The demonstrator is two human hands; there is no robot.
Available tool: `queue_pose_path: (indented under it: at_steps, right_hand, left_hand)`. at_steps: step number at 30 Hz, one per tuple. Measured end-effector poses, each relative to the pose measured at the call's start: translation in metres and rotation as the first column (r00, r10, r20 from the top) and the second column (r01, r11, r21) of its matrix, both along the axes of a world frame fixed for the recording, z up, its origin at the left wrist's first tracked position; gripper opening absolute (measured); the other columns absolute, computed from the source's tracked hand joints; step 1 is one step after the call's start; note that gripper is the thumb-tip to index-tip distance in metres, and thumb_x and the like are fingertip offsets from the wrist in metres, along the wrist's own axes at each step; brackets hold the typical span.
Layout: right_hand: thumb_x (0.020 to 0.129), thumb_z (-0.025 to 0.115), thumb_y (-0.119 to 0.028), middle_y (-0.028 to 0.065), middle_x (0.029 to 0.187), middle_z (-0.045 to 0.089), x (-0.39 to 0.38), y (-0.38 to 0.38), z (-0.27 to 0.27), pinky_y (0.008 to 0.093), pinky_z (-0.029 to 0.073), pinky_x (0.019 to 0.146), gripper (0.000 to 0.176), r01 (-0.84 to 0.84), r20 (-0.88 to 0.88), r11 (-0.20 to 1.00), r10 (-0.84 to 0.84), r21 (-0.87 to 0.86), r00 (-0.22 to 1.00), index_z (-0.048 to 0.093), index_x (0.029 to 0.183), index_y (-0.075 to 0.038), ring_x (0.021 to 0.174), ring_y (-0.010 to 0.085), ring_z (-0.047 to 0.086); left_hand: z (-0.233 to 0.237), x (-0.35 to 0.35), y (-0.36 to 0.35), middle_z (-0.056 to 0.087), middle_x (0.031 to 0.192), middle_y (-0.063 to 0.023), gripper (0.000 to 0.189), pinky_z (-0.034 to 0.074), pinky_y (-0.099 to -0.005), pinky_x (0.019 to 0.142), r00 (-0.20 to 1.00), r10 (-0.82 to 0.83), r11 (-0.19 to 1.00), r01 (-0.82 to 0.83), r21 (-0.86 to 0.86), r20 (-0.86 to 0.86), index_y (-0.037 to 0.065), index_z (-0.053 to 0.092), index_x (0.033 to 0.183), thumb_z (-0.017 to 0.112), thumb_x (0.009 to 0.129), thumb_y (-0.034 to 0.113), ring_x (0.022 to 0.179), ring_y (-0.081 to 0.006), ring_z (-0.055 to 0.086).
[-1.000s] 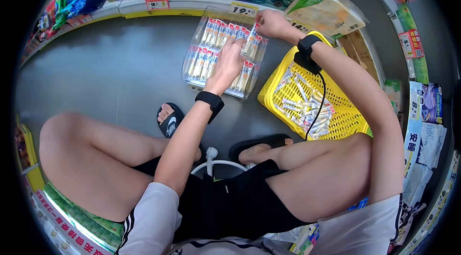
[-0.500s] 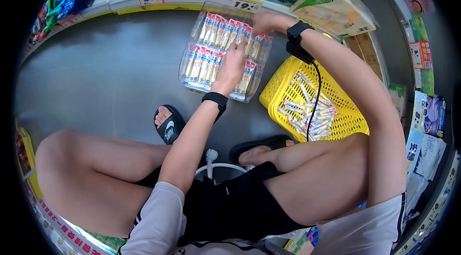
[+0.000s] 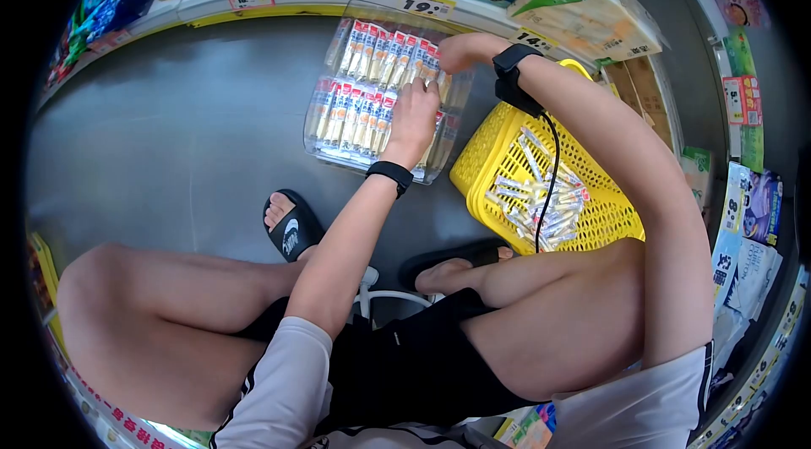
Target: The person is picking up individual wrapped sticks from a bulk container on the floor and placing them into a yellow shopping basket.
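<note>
Slim wrapped snack sticks [image 3: 363,52] with red-and-white ends stand in two rows inside a clear plastic box [image 3: 325,147] on the floor. My left hand [image 3: 411,122] reaches over the front row, its bent fingers touching the sticks near the gap between rows. What is pinched there is hidden by the fingers. At the back right corner of the box, my right hand [image 3: 466,52] curls down against the end of the back row. Its fingertips are mostly out of sight, and I cannot make out what they hold. Black bands circle both wrists.
Right of the box, a yellow plastic basket [image 3: 477,168] holds many loose wrapped sticks [image 3: 541,195]. A shelf edge with price tags [image 3: 428,5] and tissue packs [image 3: 583,10] runs behind. My sandalled feet [image 3: 291,225] are close in front, and a black cable hangs over the basket.
The box and basket appear slightly further left in view. My left hand has shifted a little down and right over the box. My right hand stays at the back right corner.
</note>
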State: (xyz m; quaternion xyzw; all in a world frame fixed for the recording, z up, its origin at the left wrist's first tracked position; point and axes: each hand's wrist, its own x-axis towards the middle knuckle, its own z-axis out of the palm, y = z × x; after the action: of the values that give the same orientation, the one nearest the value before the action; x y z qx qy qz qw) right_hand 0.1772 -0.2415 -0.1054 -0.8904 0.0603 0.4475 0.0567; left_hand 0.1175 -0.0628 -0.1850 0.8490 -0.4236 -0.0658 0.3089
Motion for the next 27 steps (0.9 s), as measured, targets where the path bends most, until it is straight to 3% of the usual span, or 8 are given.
queue_pose_path:
  at_steps: [3,6,8,14,18,20,24,27]
  right_hand:
    - [0.082,0.068,-0.026,0.0221,0.106,0.073,0.001,0.0,-0.007,0.045,0.054,0.079,0.041,0.004,-0.031,1.0,-0.004,-0.002,1.0,0.072,0.108,0.005,0.091,0.0347,0.068]
    - [0.081,0.07,-0.023,0.0221,0.106,0.073,0.003,0.0,-0.021,0.0449,0.054,0.079,0.038,-0.102,-0.07,0.995,0.103,0.017,0.992,0.073,0.109,0.004,0.089,0.0346,0.067]
    - [0.079,0.072,-0.019,0.0208,0.105,0.073,0.007,-0.004,-0.039,0.0451,0.055,0.08,0.035,-0.285,-0.128,0.958,0.285,0.021,0.95,0.074,0.109,0.001,0.089,0.0336,0.067]
    - [0.079,0.073,-0.016,0.0179,0.103,0.073,0.009,-0.004,-0.037,0.045,0.055,0.081,0.033,-0.423,-0.193,0.905,0.425,0.054,0.885,0.074,0.108,-0.002,0.088,0.0314,0.066]
    - [0.079,0.073,-0.017,0.0174,0.103,0.073,0.01,-0.006,-0.038,0.0445,0.056,0.081,0.034,-0.439,-0.171,0.896,0.444,0.068,0.88,0.074,0.109,-0.001,0.087,0.0311,0.065]
    - [0.08,0.073,-0.018,0.018,0.103,0.073,0.007,-0.002,-0.025,0.0441,0.055,0.081,0.034,-0.328,-0.178,0.944,0.331,0.047,0.927,0.074,0.11,-0.002,0.087,0.0312,0.064]
    - [0.081,0.073,-0.024,0.0189,0.105,0.073,0.012,-0.002,-0.025,0.0443,0.055,0.081,0.039,-0.303,-0.202,0.953,0.302,0.024,0.932,0.073,0.111,0.0,0.087,0.0314,0.064]
    - [0.081,0.07,-0.026,0.0192,0.108,0.073,0.015,-0.005,-0.014,0.0447,0.054,0.082,0.042,-0.227,-0.118,0.974,0.228,0.017,0.967,0.072,0.112,0.002,0.088,0.031,0.064]
  left_hand:
    - [0.007,-0.003,0.001,0.058,0.102,-0.0225,0.04,0.053,-0.0486,0.084,0.999,-0.014,1.0,0.014,0.008,0.03,-0.001,0.058,0.122,0.057,0.083,-0.009,0.096,-0.0413,0.06]
    - [0.01,-0.004,0.003,0.057,0.104,-0.0227,0.04,0.054,-0.0483,0.083,0.998,-0.024,0.999,0.023,0.032,0.059,-0.003,0.058,0.12,0.058,0.081,-0.01,0.097,-0.0399,0.061]
    - [0.009,-0.007,0.003,0.057,0.105,-0.0225,0.041,0.054,-0.0481,0.083,0.998,-0.026,0.998,0.023,0.052,0.056,-0.004,0.058,0.12,0.059,0.08,-0.01,0.098,-0.0396,0.061]
    - [0.008,-0.009,0.001,0.055,0.108,-0.0214,0.044,0.056,-0.0469,0.081,0.998,-0.008,0.997,0.004,0.079,0.057,-0.004,0.058,0.121,0.061,0.078,-0.01,0.1,-0.0391,0.061]
    - [0.009,-0.009,0.002,0.055,0.11,-0.0207,0.042,0.057,-0.0467,0.081,0.996,-0.042,0.994,0.034,0.1,0.076,0.0,0.06,0.121,0.057,0.081,-0.009,0.1,-0.0387,0.061]
    - [0.008,-0.009,0.003,0.054,0.11,-0.0208,0.042,0.057,-0.0465,0.081,0.996,-0.042,0.994,0.034,0.104,0.078,0.001,0.06,0.122,0.056,0.082,-0.009,0.1,-0.0385,0.061]
    - [0.013,-0.008,0.006,0.055,0.109,-0.021,0.039,0.056,-0.0459,0.083,0.996,-0.059,0.996,0.054,0.069,0.073,0.002,0.061,0.12,0.056,0.082,-0.008,0.1,-0.0386,0.06]
    - [0.015,-0.005,0.007,0.057,0.106,-0.0198,0.034,0.055,-0.0457,0.085,0.995,-0.064,0.997,0.06,0.053,0.075,0.001,0.064,0.114,0.057,0.082,-0.007,0.1,-0.0381,0.06]
